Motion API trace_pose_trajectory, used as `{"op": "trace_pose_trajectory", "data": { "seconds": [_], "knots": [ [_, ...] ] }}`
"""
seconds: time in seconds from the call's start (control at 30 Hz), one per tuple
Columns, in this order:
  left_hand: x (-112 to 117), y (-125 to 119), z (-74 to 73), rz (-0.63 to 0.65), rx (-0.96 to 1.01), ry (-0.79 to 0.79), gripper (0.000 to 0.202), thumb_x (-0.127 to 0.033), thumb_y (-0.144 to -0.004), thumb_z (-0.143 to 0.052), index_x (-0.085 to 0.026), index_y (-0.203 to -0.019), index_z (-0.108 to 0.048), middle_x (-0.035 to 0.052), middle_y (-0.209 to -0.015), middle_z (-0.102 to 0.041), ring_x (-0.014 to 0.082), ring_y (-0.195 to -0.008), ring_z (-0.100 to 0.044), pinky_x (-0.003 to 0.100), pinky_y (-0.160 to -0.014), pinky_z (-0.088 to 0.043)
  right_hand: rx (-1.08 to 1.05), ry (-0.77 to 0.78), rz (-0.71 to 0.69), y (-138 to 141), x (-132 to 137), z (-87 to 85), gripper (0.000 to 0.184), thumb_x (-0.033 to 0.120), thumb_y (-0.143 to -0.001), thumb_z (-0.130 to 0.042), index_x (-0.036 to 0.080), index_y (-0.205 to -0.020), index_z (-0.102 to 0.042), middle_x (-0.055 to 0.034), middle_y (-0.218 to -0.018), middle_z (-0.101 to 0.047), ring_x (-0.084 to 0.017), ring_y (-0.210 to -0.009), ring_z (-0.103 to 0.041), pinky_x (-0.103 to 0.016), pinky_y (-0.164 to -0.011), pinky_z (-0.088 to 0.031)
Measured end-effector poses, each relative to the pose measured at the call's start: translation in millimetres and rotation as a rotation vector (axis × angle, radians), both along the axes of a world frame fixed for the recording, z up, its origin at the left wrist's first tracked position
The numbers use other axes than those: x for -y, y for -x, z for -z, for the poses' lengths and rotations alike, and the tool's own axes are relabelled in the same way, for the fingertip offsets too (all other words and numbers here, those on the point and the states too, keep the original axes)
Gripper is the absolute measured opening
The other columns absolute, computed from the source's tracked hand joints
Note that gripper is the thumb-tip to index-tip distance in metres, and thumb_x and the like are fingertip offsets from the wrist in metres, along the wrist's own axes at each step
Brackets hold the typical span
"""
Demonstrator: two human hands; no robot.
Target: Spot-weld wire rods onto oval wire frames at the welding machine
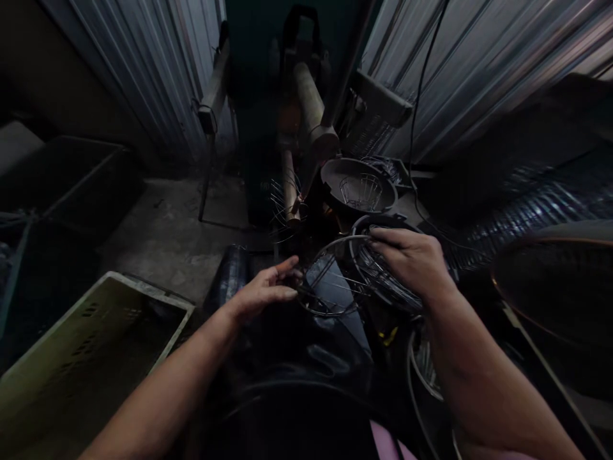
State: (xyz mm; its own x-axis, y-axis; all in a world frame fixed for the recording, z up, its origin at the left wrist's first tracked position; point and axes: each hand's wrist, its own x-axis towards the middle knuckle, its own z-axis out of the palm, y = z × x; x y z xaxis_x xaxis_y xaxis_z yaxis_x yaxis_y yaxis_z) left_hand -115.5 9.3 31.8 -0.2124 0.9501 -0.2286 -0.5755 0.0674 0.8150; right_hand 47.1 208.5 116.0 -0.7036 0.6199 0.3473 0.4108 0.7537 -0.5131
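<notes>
In front of my lap is a round wire basket frame [330, 314], made of thin metal rings and cross wires. My right hand [409, 259] pinches its upper ring between thumb and fingers. At the frame's left side is my left hand [268, 287], thumb and forefinger apart; whether its fingertips touch the wire cannot be made out. Just beyond and partly under my right hand lies a round container [357, 255] filled with loose metal wires [383, 275]. A similar small wire frame [361, 191] sits in a shallow dark bowl [335, 171] farther back.
A machine with a thick cylindrical arm [311, 102] and a thinner lower rod [288, 182] stands ahead; thin curved wires hang around the rod. A yellowish plastic crate [62, 332] is at lower left. A black cable [416, 128] hangs at right, near stacked shiny wire rings [536, 204].
</notes>
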Motion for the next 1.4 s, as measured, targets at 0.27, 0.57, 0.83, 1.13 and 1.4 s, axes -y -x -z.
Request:
{"op": "trace_pose_trajectory", "data": {
  "seconds": [0.27, 0.57, 0.83, 1.13, 1.4],
  "knots": [
    [-13.5, 2.7, 16.1, -0.248, -0.038, 0.209, 0.035, -0.023, -0.063, -0.073, -0.014, -0.096, -0.068, 0.0063, -0.081, -0.071, 0.0143, -0.069, -0.064, 0.026, -0.071, -0.049, -0.294, 0.97, 0.35, -10.0, -20.8, 50.7, 0.041, 0.024, -0.044, -0.075, 0.013, -0.083, -0.068, -0.0005, -0.061, -0.062, -0.012, -0.051, -0.054, -0.026, -0.05, -0.042],
    [-24.2, 48.1, -18.4, -0.541, -0.108, 0.245, 0.026, -0.021, -0.057, -0.074, -0.011, -0.08, -0.07, 0.0065, -0.068, -0.07, 0.0148, -0.058, -0.064, 0.025, -0.057, -0.051, -0.271, 1.023, 0.16, 18.8, -12.3, 56.7, 0.049, 0.029, -0.06, -0.07, 0.011, -0.105, -0.062, 0.0022, -0.052, -0.056, -0.004, -0.038, -0.039, -0.016, -0.033, -0.025],
    [-47.9, 83.4, -39.3, -0.594, -0.261, 0.257, 0.026, -0.022, -0.054, -0.073, -0.011, -0.078, -0.07, 0.0059, -0.064, -0.068, 0.0142, -0.054, -0.061, 0.023, -0.052, -0.048, -0.372, 1.135, 0.192, 53.0, -25.0, 40.7, 0.044, 0.021, -0.054, -0.072, 0.01, -0.095, -0.065, -0.0013, -0.056, -0.06, -0.008, -0.041, -0.047, -0.018, -0.032, -0.03],
    [-63.4, 92.9, -50.0, -0.608, -0.28, 0.29, 0.021, -0.02, -0.056, -0.07, -0.012, -0.075, -0.069, 0.0044, -0.061, -0.066, 0.0134, -0.051, -0.058, 0.024, -0.047, -0.046, -0.389, 1.076, 0.252, 64.1, -28.6, 24.1, 0.036, 0.02, -0.051, -0.071, 0.012, -0.086, -0.065, 0.0018, -0.05, -0.057, -0.007, -0.034, -0.045, -0.017, -0.027, -0.024],
    [-61.7, 90.5, -57.8, -0.647, -0.417, 0.264, 0.015, -0.02, -0.059, -0.068, -0.011, -0.071, -0.07, 0.0006, -0.049, -0.055, 0.0064, -0.041, -0.044, 0.017, -0.036, -0.031, -0.389, 1.13, 0.191, 64.6, -25.4, 22.5, 0.029, 0.022, -0.053, -0.07, 0.012, -0.079, -0.063, 0.0021, -0.047, -0.054, -0.008, -0.035, -0.046, -0.016, -0.027, -0.024]
  ]
}}
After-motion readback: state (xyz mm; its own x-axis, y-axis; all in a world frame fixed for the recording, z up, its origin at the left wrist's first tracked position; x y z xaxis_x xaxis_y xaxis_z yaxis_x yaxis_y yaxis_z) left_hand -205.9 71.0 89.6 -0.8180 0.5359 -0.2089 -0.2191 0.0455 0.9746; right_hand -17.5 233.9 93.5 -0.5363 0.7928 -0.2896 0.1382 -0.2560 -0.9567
